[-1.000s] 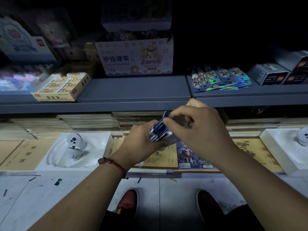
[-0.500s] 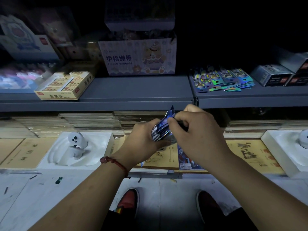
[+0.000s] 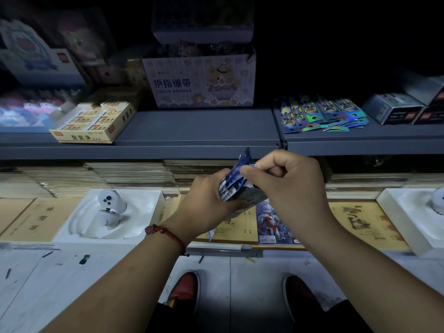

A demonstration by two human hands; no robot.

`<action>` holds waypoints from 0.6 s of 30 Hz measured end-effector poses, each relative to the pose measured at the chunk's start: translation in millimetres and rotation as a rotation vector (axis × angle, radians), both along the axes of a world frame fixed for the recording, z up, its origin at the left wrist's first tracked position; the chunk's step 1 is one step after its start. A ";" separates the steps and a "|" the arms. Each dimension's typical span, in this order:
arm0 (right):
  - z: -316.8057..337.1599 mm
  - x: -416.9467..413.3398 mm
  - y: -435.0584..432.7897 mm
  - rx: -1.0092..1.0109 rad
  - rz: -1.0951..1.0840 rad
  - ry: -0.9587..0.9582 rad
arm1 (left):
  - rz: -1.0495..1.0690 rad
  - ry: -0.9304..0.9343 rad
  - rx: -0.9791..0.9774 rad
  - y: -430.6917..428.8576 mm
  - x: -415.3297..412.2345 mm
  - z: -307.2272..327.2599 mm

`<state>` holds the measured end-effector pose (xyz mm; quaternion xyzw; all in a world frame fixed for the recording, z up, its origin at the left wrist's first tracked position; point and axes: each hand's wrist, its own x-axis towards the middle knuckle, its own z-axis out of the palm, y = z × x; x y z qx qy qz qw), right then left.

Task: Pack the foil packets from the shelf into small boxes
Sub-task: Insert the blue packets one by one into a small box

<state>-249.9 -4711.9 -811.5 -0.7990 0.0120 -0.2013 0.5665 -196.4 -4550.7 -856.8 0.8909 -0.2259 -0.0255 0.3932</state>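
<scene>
A bunch of shiny blue foil packets (image 3: 232, 182) at centre is being gripped by the left hand (image 3: 204, 200) against what seems a small grey box (image 3: 252, 197), steadying both so the right hand (image 3: 286, 183), pinching the bunch's top, can feed it in; spare iridescent packets (image 3: 322, 114) are lying at one o'clock.

Head-worn view, downward onto shelf (image 3: 192, 131)

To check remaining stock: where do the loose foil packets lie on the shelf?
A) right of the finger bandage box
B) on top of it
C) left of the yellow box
A: the foil packets lie fanned between the finger bandage box and the grey boxes.
</scene>
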 end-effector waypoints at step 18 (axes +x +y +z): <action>-0.8 2.6 -5.1 -0.155 -0.126 -0.002 | 0.018 -0.003 0.013 6.0 -1.1 4.4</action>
